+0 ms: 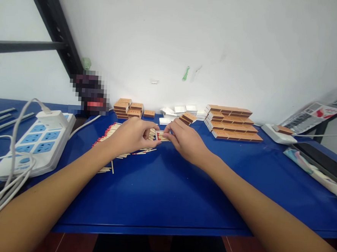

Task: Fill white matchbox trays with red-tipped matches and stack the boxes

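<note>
My left hand (135,136) and my right hand (185,139) meet over the blue table (164,194), fingers curled and pinched around a small bundle of matches (160,135) held between them. A loose pile of red-tipped matches (110,135) lies under and to the left of my left hand. Whether a box tray sits under the bundle is hidden by my fingers.
Stacks of brown matchboxes (231,122) stand at the back right, a smaller stack (129,108) at the back left, and white inner trays (177,111) between them. A white power strip (39,141) with cables lies at the left. A phone (323,162) rests at the right edge.
</note>
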Demonstrator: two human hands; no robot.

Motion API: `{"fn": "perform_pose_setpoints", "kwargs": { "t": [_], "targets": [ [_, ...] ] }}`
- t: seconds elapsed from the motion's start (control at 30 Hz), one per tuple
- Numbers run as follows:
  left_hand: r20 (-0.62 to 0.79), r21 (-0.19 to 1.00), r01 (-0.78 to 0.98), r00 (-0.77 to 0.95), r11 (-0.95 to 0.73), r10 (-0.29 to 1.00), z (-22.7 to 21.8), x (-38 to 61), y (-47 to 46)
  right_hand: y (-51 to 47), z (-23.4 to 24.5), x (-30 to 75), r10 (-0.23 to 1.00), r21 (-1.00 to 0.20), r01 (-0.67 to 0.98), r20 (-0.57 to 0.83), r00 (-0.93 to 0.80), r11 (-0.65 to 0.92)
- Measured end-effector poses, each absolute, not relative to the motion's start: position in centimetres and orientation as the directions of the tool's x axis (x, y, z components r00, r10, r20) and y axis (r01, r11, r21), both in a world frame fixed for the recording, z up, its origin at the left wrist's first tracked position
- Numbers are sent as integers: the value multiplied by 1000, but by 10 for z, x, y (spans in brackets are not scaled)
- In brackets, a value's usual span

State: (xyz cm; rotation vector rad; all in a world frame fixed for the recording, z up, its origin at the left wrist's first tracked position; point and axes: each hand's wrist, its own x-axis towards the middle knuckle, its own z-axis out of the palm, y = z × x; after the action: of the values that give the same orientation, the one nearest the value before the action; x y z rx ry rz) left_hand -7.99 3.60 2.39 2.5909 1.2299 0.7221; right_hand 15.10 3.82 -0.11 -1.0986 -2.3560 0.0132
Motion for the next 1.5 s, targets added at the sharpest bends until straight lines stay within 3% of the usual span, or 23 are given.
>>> {"fn": "perform_pose_setpoints", "kwargs": {
  "t": [0.3, 0.53, 0.73, 1.27, 1.5],
  "targets": [
    [407, 322, 741, 453, -589, 793, 27, -85, 43, 28, 1, 146, 678, -290, 634, 502, -537, 717],
    [443, 218, 823, 396, -524, 805, 27, -90, 46, 16, -5, 135, 701, -375, 603, 232, -675, 704],
    [447, 185, 822, 417, -538, 791, 27, -90, 46, 14, -1, 135, 702, -414, 605, 129, -700, 680],
    [450, 153, 829, 426, -537, 785, 31, -88, 42, -6, -16, 101, 749, -468, 601, 245, -615, 647],
    [435, 153, 832, 427, -533, 793, 31, -89, 42, -5, -12, 99, 754, -504, 602, 169, -635, 620]
  ]
}}
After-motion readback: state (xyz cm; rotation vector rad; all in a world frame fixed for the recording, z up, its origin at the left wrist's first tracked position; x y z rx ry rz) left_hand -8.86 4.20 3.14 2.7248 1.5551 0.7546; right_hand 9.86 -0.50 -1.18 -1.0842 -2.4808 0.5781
